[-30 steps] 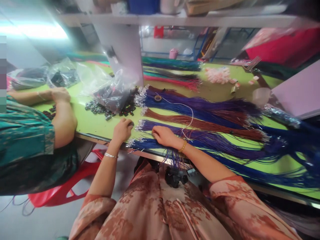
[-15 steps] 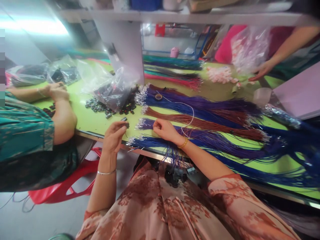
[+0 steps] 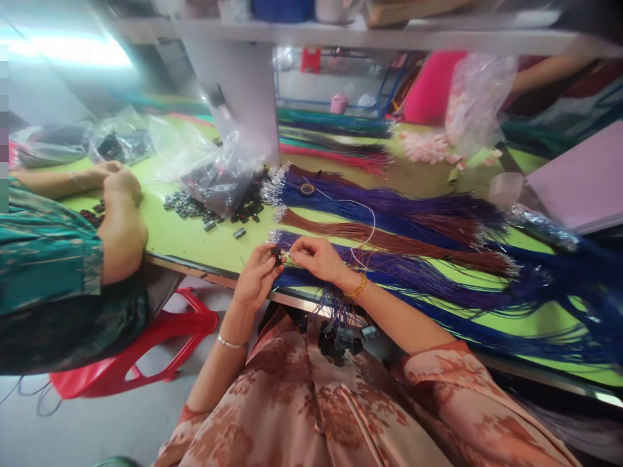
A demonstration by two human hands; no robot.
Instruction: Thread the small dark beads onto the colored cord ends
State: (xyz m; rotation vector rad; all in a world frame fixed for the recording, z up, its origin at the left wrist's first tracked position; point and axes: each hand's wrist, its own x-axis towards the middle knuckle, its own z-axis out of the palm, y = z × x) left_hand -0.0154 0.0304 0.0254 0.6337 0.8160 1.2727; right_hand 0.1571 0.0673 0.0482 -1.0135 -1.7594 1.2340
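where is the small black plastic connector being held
In the head view, the small black plastic connector is slightly left of centre, in the left hand, beside the right hand and near the front edge of the green tabletop.

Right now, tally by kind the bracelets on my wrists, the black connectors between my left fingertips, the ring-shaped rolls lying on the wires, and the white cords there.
Bracelets: 2, one silver, one yellow
Black connector: 1
Ring-shaped roll: 1
White cord: 1
Total: 5
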